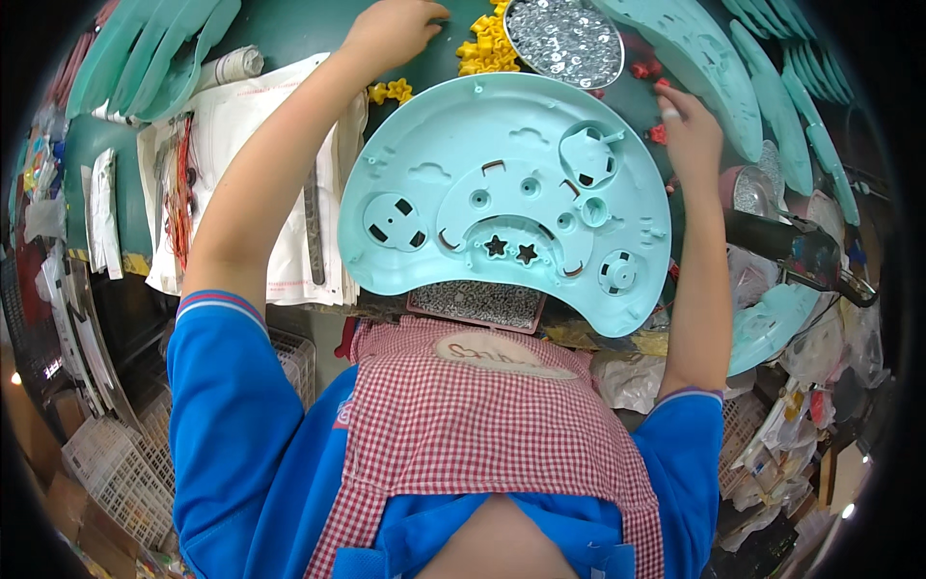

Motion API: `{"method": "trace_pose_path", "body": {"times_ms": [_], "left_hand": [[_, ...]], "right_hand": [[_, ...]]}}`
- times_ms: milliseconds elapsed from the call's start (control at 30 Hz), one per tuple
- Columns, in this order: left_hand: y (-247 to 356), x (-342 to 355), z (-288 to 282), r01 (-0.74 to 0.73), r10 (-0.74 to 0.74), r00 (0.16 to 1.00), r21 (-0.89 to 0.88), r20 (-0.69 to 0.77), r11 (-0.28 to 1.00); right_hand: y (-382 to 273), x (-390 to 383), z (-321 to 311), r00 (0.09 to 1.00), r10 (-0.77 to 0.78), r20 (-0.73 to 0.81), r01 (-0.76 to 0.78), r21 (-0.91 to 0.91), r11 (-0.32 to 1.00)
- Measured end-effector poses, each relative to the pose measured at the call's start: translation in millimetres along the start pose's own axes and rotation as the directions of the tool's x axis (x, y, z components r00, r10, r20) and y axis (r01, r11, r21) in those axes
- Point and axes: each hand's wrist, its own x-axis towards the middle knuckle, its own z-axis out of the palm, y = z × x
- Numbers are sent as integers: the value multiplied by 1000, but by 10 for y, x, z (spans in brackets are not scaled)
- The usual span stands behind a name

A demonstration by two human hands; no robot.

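Note:
A large light-teal, kidney-shaped plastic shell [405, 280] lies with its hollow, ribbed side up in front of me. Two star-shaped holes, several round bosses and slots show in it. Beyond its far left edge is my left hand [394, 37], fingers loosely bent and apart, nothing visible in them. Yellow star-shaped plastic pieces [485, 48] lie to its right, with a few nearer me. At the shell's right edge my right hand [693, 135] stretches its fingers toward small red plastic pieces [659, 133]. A whitish band wraps one finger. Whether its fingertips touch a piece is unclear.
An oval tray of small clear shiny parts [564, 41] sits behind the shell. Teal curved panels [154, 58] are stacked far left, more [694, 58] far right. A black-handled tool [791, 246] lies right. A box of small metal parts [482, 304] is under the shell's near edge.

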Motion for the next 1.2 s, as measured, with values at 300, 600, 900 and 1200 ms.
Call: {"method": "trace_pose_path", "body": {"times_ms": [300,600,900,1200], "left_hand": [[22,390,-28,59,-60,998,-16,-19,998],[685,-8,-317,42,-122,929,-228,-348,973],[1269,-1178,-98,-704,756,654,-362,4,611],[1278,-1140,-51,-645,704,708,-359,52,675]], "right_hand": [[68,449,372,975,1,224,85,-375,923],[-524,-136,-125,995,88,-48,-65,362,930],[-893,-1155,97,638,-644,423,499,409,764],[-959,-1178,130,653,-615,442,521,326,789]]}}
